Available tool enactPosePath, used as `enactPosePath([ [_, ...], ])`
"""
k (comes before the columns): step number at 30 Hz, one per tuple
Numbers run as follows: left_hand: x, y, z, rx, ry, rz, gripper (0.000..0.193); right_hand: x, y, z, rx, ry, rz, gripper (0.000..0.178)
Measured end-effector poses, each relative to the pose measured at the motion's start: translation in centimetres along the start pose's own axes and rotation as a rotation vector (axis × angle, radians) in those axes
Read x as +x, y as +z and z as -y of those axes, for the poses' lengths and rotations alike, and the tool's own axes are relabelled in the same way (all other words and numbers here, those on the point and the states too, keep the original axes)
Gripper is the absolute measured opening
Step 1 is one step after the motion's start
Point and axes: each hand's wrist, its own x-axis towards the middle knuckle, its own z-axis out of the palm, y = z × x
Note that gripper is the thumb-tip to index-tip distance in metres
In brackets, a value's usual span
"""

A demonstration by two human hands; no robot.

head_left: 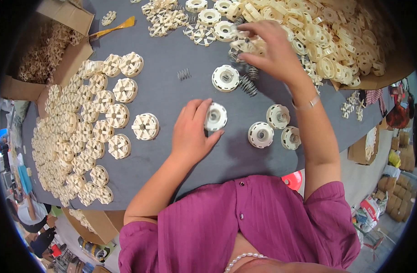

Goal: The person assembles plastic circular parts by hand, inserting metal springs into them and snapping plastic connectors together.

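A white slotted disc [216, 117] sits at the counter [160, 82], pinched at its edge between the fingers and thumb of a person's left hand [193, 129]. Thumb and fingers parted, the right hand [273, 51] is over blurred parts; whether it grips one cannot be told. Dark coil springs [248, 86] lie just below it, cream plastic rings [335, 36] heaped beyond. Spoked discs [118, 116] crowd left of the left hand. Printing on a red-and-white package [371, 208], outside the right arm, is too small to read.

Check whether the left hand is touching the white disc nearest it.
Touching: the head view shows the left hand curled around one side of the white disc, against its rim.
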Motion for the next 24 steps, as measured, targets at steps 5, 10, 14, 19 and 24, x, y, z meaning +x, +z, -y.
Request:
enactPosePath([
  [5,-4.5,-2.9,0.9,-0.06,0.016,0.092,0.08,-8.3,-1.8,10.4,0.408,-0.005,0.268,0.068],
  [10,-5.1,-3.5,1.8,-0.12,0.035,0.063,0.084,-14.8,0.3,16.2,0.323,0.215,0.462,0.071],
  [14,-5.5,-2.8,2.8,-0.185,0.011,-0.011,0.061,-14.4,-0.8,16.2,0.37,0.269,0.492,0.067],
  [19,-5.9,-2.8,3.4,-0.264,-0.001,0.027,0.059,-14.3,-0.6,15.7,0.334,0.252,0.532,0.064],
  [24,-5.7,-4.2,3.2,-0.44,-0.05,-0.03,0.058,-12.8,-1.1,15.6,0.451,0.304,0.421,0.067],
])
